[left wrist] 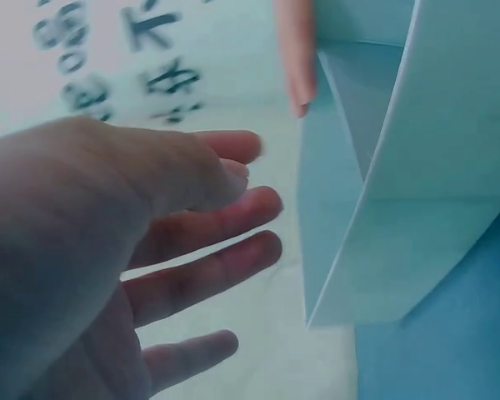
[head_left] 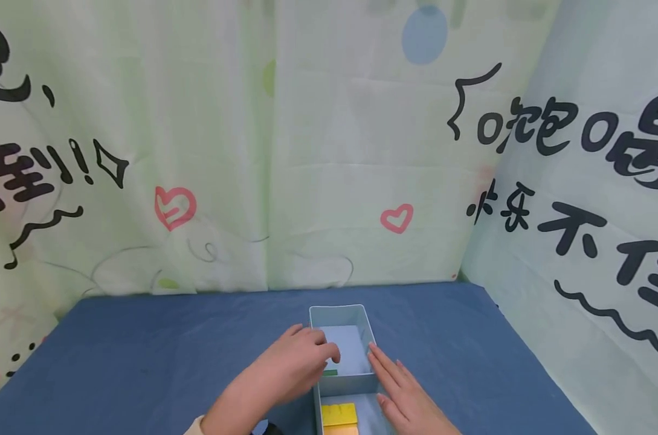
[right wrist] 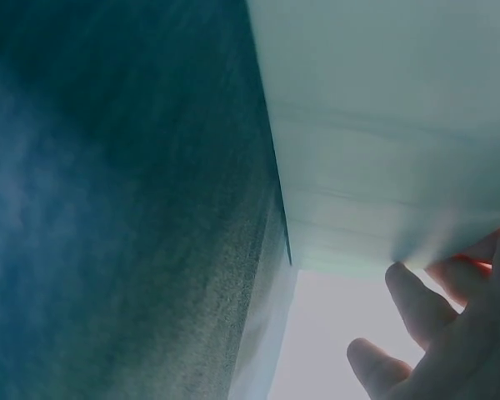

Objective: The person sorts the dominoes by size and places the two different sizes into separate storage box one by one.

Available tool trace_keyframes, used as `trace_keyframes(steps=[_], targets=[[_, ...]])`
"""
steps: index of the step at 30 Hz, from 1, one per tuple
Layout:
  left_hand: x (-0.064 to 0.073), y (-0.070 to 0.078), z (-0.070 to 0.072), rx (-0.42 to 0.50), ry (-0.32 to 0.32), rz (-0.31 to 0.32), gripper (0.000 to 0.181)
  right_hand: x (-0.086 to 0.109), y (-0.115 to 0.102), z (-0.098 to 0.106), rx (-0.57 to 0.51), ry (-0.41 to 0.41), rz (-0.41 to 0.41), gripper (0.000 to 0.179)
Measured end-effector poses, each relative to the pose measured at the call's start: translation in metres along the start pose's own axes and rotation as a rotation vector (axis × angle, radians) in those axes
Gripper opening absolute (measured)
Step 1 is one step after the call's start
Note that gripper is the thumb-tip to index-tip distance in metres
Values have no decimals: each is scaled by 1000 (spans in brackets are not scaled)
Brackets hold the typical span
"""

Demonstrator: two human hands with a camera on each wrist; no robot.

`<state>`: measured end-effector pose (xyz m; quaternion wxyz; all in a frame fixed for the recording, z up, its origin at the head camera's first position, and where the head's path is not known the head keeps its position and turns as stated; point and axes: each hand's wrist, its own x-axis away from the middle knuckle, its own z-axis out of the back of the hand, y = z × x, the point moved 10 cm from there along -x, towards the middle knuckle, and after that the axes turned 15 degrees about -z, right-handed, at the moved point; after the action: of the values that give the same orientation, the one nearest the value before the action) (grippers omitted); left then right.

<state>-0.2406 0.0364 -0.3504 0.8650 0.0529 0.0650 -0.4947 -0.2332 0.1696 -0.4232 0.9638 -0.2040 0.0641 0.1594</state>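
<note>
A light blue open box (head_left: 348, 383) with a divider stands on the blue table. Over its far compartment is my left hand (head_left: 301, 362), fingers loosely bent and apart, holding nothing in the left wrist view. Close below it, a green piece (head_left: 330, 373) lies by the divider, partly hidden. Fingertips of my right hand (head_left: 410, 396) rest against the box's right side, with the fingers fairly straight; the right wrist view shows them at the outer wall (right wrist: 383, 150). The near compartment holds a yellow block (head_left: 339, 414) and a pale orange piece (head_left: 341, 430), cut off by the frame.
Blue cloth (head_left: 187, 356) covers the table. Below my left forearm, a dark object (head_left: 274, 429) shows only in part at the bottom edge. A pale printed curtain (head_left: 329, 151) hangs behind the table, and more of it runs along both sides.
</note>
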Motion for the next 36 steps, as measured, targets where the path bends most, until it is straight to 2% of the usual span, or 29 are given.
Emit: trace_keyframes(steps=[4,6,7,10,13,16,20,23,25,26,28,31,33,34,36], targets=[[37,-5,10,123,187,53,25,2,-2,4,78,61,36,59],[53,-9,10,185,247,80,26,3,-7,8,131,104,73,60],[59,-11,8,214,254,95,27,4,-10,11,144,124,97,59],[70,-16,2,290,241,116,30,4,-15,16,128,118,108,60],[75,-21,-5,341,204,143,30,4,-17,19,62,67,70,61],[80,-27,-10,348,173,185,26,3,-17,14,58,21,40,62],[92,-32,-15,369,160,215,22,2,-16,6,125,16,31,62],[100,-35,-18,394,146,236,20,3,-16,5,128,35,44,62],[105,-39,-26,443,100,270,18,4,-17,5,105,37,61,63],[107,-42,-33,487,66,290,17,4,-17,6,88,34,68,63],[112,-48,-56,595,-22,352,15,5,-17,6,69,31,80,65],[123,-67,-112,745,-158,451,21,6,-16,3,54,-3,75,68],[131,-83,-151,786,-220,494,27,7,-15,2,59,-12,76,69],[135,-90,-167,792,-239,505,30,7,-15,1,58,-19,77,69],[141,-96,-181,765,-256,525,35,7,-14,-1,45,-42,73,69]])
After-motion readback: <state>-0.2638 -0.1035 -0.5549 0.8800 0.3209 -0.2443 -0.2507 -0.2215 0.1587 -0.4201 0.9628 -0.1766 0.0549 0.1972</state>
